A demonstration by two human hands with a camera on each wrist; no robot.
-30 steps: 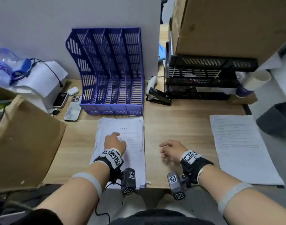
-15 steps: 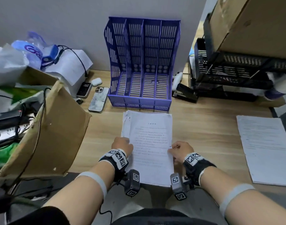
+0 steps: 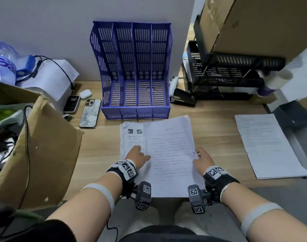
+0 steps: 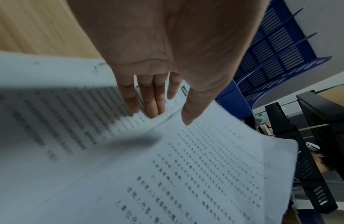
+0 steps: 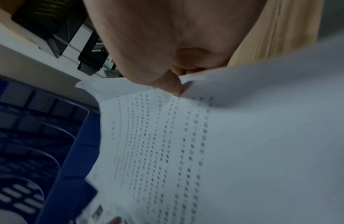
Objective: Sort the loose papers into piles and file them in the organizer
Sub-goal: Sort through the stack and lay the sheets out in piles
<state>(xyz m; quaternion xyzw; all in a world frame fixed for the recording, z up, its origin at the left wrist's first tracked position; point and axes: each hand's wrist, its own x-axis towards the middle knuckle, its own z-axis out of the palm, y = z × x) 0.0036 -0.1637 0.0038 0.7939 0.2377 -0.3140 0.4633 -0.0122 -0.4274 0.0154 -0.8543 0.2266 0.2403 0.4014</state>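
Note:
A blue slotted organizer [image 3: 135, 67] stands upright at the back of the desk, its slots holding nothing. In front of it lies a stack of printed papers [image 3: 131, 137]. My left hand [image 3: 137, 154] presses straight fingers [image 4: 148, 98] onto the lower sheets, its thumb at the top sheet's left edge. My right hand [image 3: 201, 159] pinches the right edge of the top sheet [image 3: 170, 151], thumb on top [image 5: 173, 84]. That sheet [image 4: 205, 166] is raised and shifted right, baring a page with two small pictures. A second paper pile [image 3: 267, 145] lies at the right.
An open cardboard box [image 3: 44, 145] fills the left side. Two phones [image 3: 90, 113] and an earbud case [image 3: 85, 94] lie left of the organizer. A black stapler [image 3: 184, 98] and black tray rack [image 3: 227, 72] under a cardboard box sit to its right.
My right hand came from the bare desk to the top sheet's right edge and took hold of it. The sheet has slid right and lifted, uncovering the page below. The left hand stays pressed down.

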